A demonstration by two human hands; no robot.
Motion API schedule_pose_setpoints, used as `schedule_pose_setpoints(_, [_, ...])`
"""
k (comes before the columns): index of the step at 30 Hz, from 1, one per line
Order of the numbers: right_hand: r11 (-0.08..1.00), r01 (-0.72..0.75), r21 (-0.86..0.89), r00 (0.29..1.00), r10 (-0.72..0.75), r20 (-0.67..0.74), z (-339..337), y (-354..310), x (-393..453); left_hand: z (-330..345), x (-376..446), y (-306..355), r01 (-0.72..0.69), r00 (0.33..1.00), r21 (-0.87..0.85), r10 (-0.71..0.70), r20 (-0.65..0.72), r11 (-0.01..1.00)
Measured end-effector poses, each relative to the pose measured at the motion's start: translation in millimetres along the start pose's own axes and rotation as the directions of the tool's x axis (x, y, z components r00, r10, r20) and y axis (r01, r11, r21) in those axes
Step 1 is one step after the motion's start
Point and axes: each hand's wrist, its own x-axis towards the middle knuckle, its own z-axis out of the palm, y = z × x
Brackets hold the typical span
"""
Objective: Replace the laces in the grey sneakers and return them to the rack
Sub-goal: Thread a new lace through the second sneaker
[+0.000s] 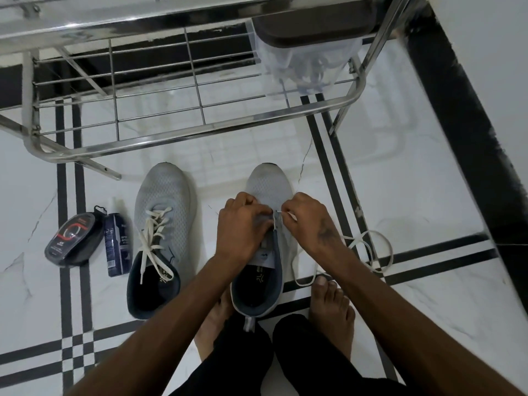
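From the head view, two grey sneakers stand toe-up on the white tiled floor (428,310), just in front of the steel rack (183,138). The right sneaker (268,184) sits at centre, between the person's bare feet, its upper eyelets unlaced. The left hand (243,224) curls over the sneaker's throat, fingers gripping the eyelet edge. The right hand (311,221), at about 3 o'clock from it, pinches the tip of a cream lace (368,252) at the lowest eyelets; the rest of that lace loops loosely over the floor toward 4 o'clock. The left sneaker (165,201), at 9 o'clock, is fully laced. Further toward 9 o'clock lie a dark polish sponge case (74,238) and a navy spray bottle (115,244), touching each other.
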Motion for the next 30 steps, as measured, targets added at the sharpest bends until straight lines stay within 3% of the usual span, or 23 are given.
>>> schedule_pose_setpoints(6, [0.956, 0.179, -0.231, 0.982, -0.159, 0.101, -10, -8, 10, 3, 0, 0, -0.027, 1.0, 0.034, 0.027, -0.005, 0.999])
schedule_pose_setpoints(9, [0.954, 0.188, -0.234, 0.979, -0.162, 0.126, -14, -9, 13, 6, -1, -1, -0.029, 0.999, 0.048, 0.03, -0.028, 0.998])
schedule_pose_setpoints(14, [0.997, -0.056, 0.06, 0.998, 0.054, 0.042, -2, -8, 7, 9, -4, -5, -0.074, 0.995, 0.083, 0.079, -0.055, 0.994])
schedule_pose_setpoints(20, [0.982, -0.039, 0.187, 0.998, 0.046, -0.034, 12, -12, -10, 14, 4, -6, -0.055, 0.998, 0.083, 0.056, -0.011, 0.995])
schedule_pose_setpoints(30, [0.88, -0.232, 0.415, 0.964, 0.265, -0.023, 10, -12, -12, 19, 9, -2, -0.151, 0.987, 0.378, 0.12, 0.103, 0.914])
